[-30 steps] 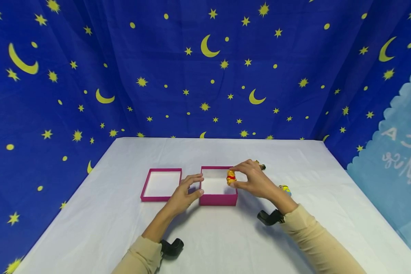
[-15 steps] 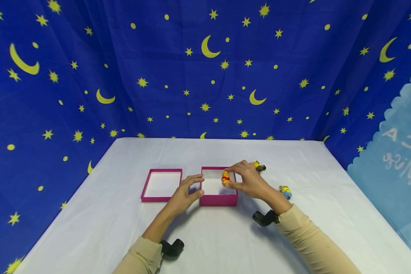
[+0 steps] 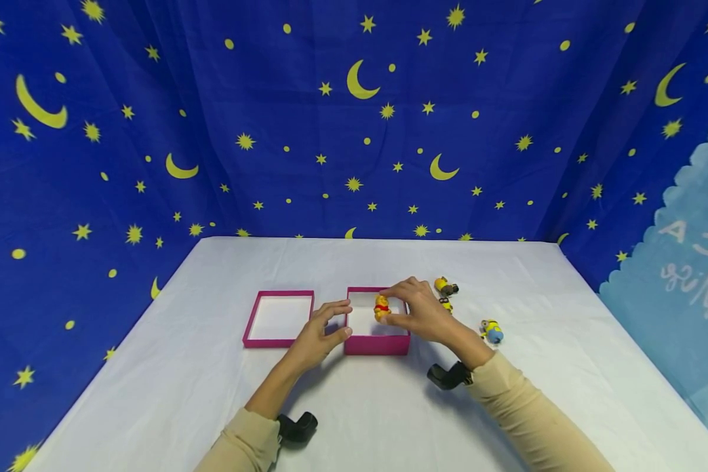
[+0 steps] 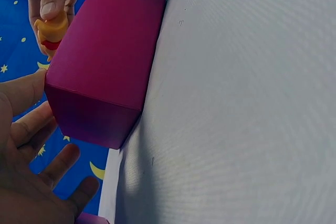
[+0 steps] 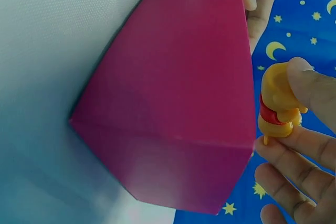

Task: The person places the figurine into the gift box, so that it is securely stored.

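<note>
On a white-covered table (image 3: 366,413), as the head camera sees it, sits a pink box (image 3: 376,345), its open top showing a white inside. The right hand (image 3: 421,311) pinches a small yellow bear figure (image 3: 381,307) with a red band between thumb and fingers, over the box's opening; how deep it sits is hard to tell. The left hand (image 3: 318,334) has its thumb and fingers parted and slightly bent, against the left side of the box, with no grip closed on anything. A shallow pink lid (image 3: 269,343) lies just left of the box, near that hand. Right of the box are three small yellow toys: two close together behind the right hand (image 3: 445,286) and one farther right (image 3: 492,331). A blue curtain (image 3: 307,111) with yellow moons and stars hangs behind.

From the left wrist, two outer walls of the box show. One left digit touches its edge, the other fingers spread apart, and the bear figure appears past the rim in the right hand.

From the right wrist, the thumb presses the bear figure's head while fingers support its base, just beside the rim; the remaining fingers are loosely bent.
</note>
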`<action>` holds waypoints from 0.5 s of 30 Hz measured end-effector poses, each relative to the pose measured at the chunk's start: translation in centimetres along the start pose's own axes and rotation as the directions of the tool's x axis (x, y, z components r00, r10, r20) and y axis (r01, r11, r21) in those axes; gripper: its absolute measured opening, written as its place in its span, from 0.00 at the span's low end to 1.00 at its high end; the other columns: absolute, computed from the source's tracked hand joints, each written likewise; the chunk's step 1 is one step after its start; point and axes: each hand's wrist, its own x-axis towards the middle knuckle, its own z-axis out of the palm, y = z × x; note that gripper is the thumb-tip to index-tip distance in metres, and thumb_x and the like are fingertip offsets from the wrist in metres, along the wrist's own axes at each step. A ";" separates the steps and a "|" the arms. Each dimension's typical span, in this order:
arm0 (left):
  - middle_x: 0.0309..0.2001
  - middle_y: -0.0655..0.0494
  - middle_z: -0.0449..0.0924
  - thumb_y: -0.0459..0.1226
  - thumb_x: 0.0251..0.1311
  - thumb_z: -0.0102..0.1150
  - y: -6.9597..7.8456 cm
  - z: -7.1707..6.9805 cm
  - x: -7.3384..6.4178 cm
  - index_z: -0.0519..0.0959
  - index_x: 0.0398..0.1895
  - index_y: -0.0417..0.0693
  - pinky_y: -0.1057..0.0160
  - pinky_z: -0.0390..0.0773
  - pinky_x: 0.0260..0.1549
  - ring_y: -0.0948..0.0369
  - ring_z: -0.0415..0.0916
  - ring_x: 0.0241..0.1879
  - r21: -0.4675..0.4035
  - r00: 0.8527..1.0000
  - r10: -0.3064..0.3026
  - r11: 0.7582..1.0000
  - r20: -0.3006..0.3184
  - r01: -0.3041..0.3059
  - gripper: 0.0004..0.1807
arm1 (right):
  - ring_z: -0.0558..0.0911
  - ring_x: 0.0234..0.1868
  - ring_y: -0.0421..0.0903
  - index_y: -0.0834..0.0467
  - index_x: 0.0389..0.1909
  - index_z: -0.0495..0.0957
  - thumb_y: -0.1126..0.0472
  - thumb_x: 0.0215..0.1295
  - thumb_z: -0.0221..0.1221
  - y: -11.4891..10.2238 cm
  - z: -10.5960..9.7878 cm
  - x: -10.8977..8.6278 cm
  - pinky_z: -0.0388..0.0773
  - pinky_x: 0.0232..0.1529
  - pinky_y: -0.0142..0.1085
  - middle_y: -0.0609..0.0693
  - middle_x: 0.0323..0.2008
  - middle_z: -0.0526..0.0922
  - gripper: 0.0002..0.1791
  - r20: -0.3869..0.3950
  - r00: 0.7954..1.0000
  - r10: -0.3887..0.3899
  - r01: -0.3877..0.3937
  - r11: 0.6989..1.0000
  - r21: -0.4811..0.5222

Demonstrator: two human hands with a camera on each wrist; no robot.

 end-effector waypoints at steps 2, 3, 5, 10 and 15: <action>0.65 0.37 0.65 0.29 0.60 0.57 0.0 0.0 0.0 0.71 0.56 0.29 0.39 0.57 0.66 0.43 0.57 0.69 -0.002 1.000 -0.001 1.000 0.000 0.001 0.21 | 0.74 0.51 0.47 0.56 0.53 0.79 0.48 0.51 0.68 -0.2 0.0 0.1 0.65 0.54 0.47 0.51 0.48 0.83 0.28 0.012 1.000 0.015 -0.015 1.000 0.012; 0.65 0.37 0.65 0.29 0.60 0.57 0.0 0.0 0.0 0.71 0.56 0.29 0.39 0.57 0.66 0.43 0.57 0.69 0.000 1.000 -0.002 1.000 0.000 0.002 0.21 | 0.74 0.51 0.47 0.55 0.53 0.79 0.48 0.51 0.68 -0.3 0.0 0.1 0.65 0.54 0.47 0.51 0.48 0.83 0.28 0.018 1.000 0.022 -0.022 1.000 0.017; 0.65 0.37 0.65 0.29 0.60 0.57 0.0 0.0 0.0 0.71 0.56 0.29 0.38 0.57 0.66 0.43 0.57 0.69 0.004 1.000 0.003 1.000 -0.001 -0.003 0.21 | 0.73 0.51 0.47 0.55 0.53 0.79 0.48 0.52 0.68 -0.5 0.1 0.1 0.65 0.55 0.48 0.50 0.48 0.83 0.28 0.026 0.999 0.030 -0.031 0.999 0.023; 0.65 0.37 0.66 0.29 0.59 0.57 -0.1 0.0 0.0 0.71 0.56 0.29 0.37 0.57 0.65 0.43 0.57 0.69 0.012 1.000 0.011 1.000 -0.002 -0.011 0.21 | 0.74 0.52 0.47 0.56 0.53 0.78 0.48 0.53 0.67 -0.6 0.4 0.2 0.65 0.55 0.47 0.50 0.48 0.82 0.28 0.033 0.999 0.031 -0.032 0.999 0.030; 0.65 0.37 0.66 0.29 0.60 0.57 0.0 0.0 0.0 0.71 0.56 0.29 0.37 0.57 0.65 0.43 0.57 0.69 0.004 1.000 0.008 1.000 0.001 -0.008 0.21 | 0.75 0.51 0.46 0.56 0.53 0.79 0.49 0.52 0.68 -0.6 0.9 0.4 0.65 0.55 0.46 0.49 0.47 0.83 0.27 0.029 0.999 0.031 -0.032 0.999 0.040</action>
